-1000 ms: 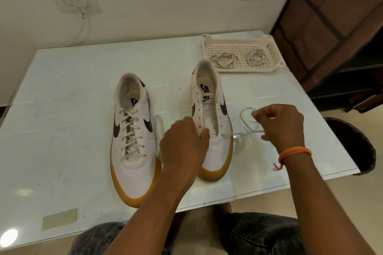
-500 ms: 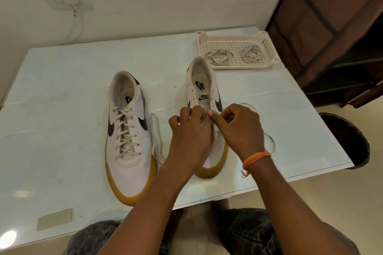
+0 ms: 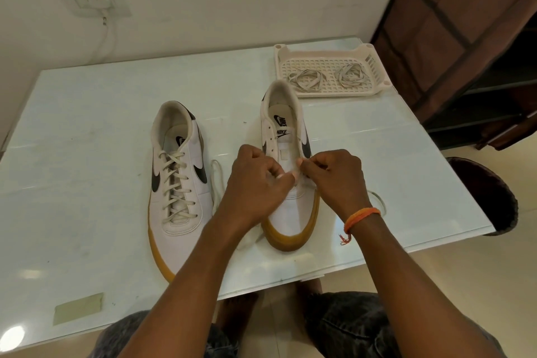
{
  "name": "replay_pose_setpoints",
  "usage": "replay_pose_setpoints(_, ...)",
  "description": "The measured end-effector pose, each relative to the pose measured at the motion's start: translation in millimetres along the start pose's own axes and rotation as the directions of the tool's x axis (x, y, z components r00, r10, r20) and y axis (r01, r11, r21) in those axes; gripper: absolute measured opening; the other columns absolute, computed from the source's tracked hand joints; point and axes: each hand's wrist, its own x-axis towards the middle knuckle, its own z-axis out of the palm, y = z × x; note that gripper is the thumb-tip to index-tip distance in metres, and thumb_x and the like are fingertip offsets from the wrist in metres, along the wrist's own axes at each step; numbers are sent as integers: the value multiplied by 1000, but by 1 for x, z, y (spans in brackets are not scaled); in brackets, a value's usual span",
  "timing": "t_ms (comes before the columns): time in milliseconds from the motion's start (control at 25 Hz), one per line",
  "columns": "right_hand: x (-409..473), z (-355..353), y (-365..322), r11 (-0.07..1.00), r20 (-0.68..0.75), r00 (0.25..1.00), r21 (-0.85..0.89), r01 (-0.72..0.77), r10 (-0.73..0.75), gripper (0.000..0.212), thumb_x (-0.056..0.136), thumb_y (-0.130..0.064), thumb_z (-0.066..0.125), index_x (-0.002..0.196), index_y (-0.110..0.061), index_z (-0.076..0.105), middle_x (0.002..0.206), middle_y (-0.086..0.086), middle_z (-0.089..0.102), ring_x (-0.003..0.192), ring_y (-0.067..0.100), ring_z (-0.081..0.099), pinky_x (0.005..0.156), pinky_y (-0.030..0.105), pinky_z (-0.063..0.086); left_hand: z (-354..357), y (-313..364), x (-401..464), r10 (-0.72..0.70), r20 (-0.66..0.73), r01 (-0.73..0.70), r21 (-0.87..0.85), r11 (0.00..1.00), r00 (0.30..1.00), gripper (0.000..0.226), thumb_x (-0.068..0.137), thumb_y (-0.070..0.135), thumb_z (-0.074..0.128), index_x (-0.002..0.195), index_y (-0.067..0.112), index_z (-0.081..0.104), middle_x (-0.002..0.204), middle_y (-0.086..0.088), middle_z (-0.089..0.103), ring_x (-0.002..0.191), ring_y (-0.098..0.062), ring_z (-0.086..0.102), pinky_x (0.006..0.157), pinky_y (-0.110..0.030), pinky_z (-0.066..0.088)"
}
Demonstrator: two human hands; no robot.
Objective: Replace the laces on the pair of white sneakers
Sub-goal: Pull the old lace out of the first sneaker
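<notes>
White leather and a gum-yellow sole: that's the right-hand sneaker (image 3: 286,183), toe pointing toward you on the pale glass table (image 3: 87,154), and both your hands are over its lower eyelets. Your left hand (image 3: 255,183) is curled, knuckles up, fingers folded in and thumb tip pressed against the shoe's tongue area; it seems to pinch something white there, though the lace itself is mostly hidden under your fingers. Your right hand (image 3: 334,174), orange thread band (image 3: 361,216) on the wrist, is curled too, thumb and forefinger pinched together right at the eyelet row, fingertips nearly meeting the left hand's. A loop of white lace (image 3: 377,200) trails out on the table just beyond your right wrist, and another run of lace (image 3: 216,174) lies between the two shoes.

The left-hand sneaker (image 3: 178,183) sits just beside, fully laced, black swoosh showing. Up at the far right of the table, the cream plastic tray (image 3: 325,52) holds two loose bundles of laces (image 3: 306,80), apart from each other, the tray's near edge close to the sneaker's heel.
</notes>
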Motion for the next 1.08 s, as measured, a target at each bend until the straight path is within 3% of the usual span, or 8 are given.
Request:
replay_pose_setpoints(120, 0, -4, 0, 1000, 8, 1000, 25, 2, -3, 28, 86, -39, 69, 82, -13, 77, 73, 2, 71, 67, 11, 63, 67, 20, 48, 5, 3, -5, 200, -23, -178, 360, 916, 980, 27, 84, 46, 68, 107, 32, 70, 125, 6, 42, 117, -14, 34, 89, -28, 20)
replay_pose_setpoints(240, 0, -4, 0, 999, 9, 1000, 34, -4, 3, 28, 86, -39, 70, 84, -12, 78, 75, 1, 72, 68, 10, 64, 68, 20, 47, 11, 1, -8, 202, -58, -164, 393, 905, 978, 12, 88, 34, 67, 97, 33, 75, 127, 10, 44, 123, -14, 28, 82, -26, 6)
replay_pose_setpoints(400, 1, -5, 3, 999, 16, 1000, 43, -8, 8, 30, 86, -40, 69, 79, -12, 77, 71, 0, 71, 67, 13, 65, 70, 28, 53, 12, 5, 1, -87, -104, 95, 65, 993, 991, 7, 90, 30, 64, 86, 31, 69, 117, 10, 41, 114, -9, 36, 91, -30, 25)
replay_pose_setpoints(480, 1, -7, 4, 997, 30, 999, 69, -19, 17, 30, 86, -40, 69, 80, -11, 77, 74, 2, 72, 70, 15, 66, 76, 34, 56, -2, 3, 9, -262, -84, 211, -384, 899, 961, 14, 89, 26, 62, 77, 25, 68, 107, 4, 55, 101, -9, 52, 90, -31, 39)
replay_pose_setpoints(560, 1, -5, 0, 999, 15, 1000, 50, -21, 20, 32, 86, -43, 69, 85, -13, 77, 77, 1, 72, 73, 15, 66, 78, 37, 56, -9, 1, 11, -363, -71, 268, -550, 791, 929, 19, 90, 20, 58, 77, 13, 69, 91, -2, 63, 81, -9, 57, 80, -28, 42)
replay_pose_setpoints(680, -18, -5, -8, 985, -95, 995, -173, -1, -16, 42, 83, -59, 63, 68, -21, 65, 63, -7, 61, 59, 8, 57, 59, 25, 45, -5, 1, 2, -110, -252, 121, 27, 992, 961, 15, 86, 28, 56, 94, 22, 67, 114, 1, 52, 108, -14, 47, 93, -41, 34)
replay_pose_setpoints(840, -65, -6, -4, 940, 115, 975, -309, -147, 190, 65, 75, -80, 48, 50, -20, 47, 45, -7, 44, 42, 8, 44, 48, 24, 35, 2, 11, -10, 336, -124, -228, 518, 824, 934, 27, 76, 26, 61, 102, 29, 70, 140, 0, 41, 130, -25, 25, 96, -45, 18)
replay_pose_setpoints(1080, -62, 2, 7, 926, 338, 872, -257, -275, 353, 66, 76, -81, 47, 81, -16, 59, 75, 3, 66, 67, 19, 66, 70, 40, 60, 7, 14, -14, 199, 61, -191, 644, 741, 978, 26, 73, 30, 79, 98, 26, 72, 151, -2, 32, 142, -31, 14, 101, -48, 9)
